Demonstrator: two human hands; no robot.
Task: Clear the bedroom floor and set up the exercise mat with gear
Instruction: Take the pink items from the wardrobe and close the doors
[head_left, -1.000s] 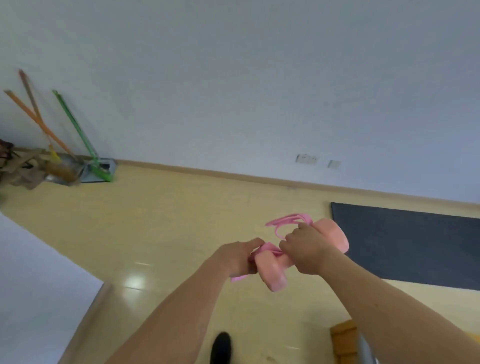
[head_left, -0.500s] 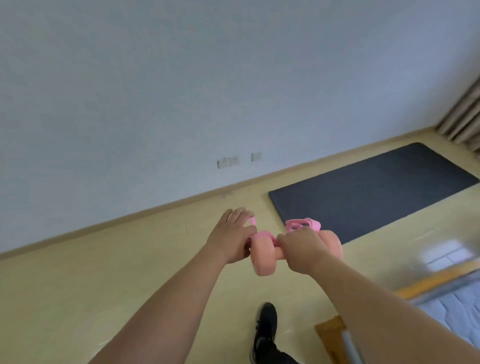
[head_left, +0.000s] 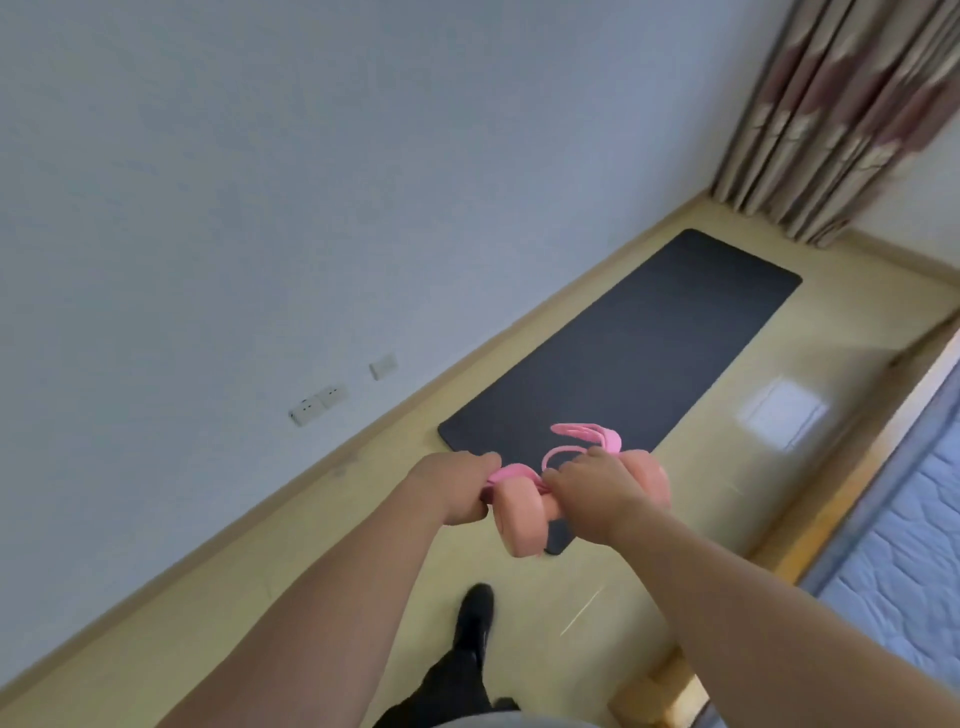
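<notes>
**Carrying the pink gear toward the mat**

Gripping a pink rubber-coated dumbbell (head_left: 524, 512) by its bar, the right hand (head_left: 597, 496) has its fingers curled round it. Alongside, the left hand (head_left: 452, 488) pinches a pink stretchy band (head_left: 582, 441). Dumbbell axis runs crosswise; just beyond lies the dark flat exercise mat (head_left: 649, 353), lengthwise away.

Lighting: soft, even daylight; pale window glare on floor (head_left: 782, 415) right of mat (head_left: 623, 364). Quality: slight motion blur (curtain (head_left: 841, 114) smeared); wide-angle bending at edges.
</notes>
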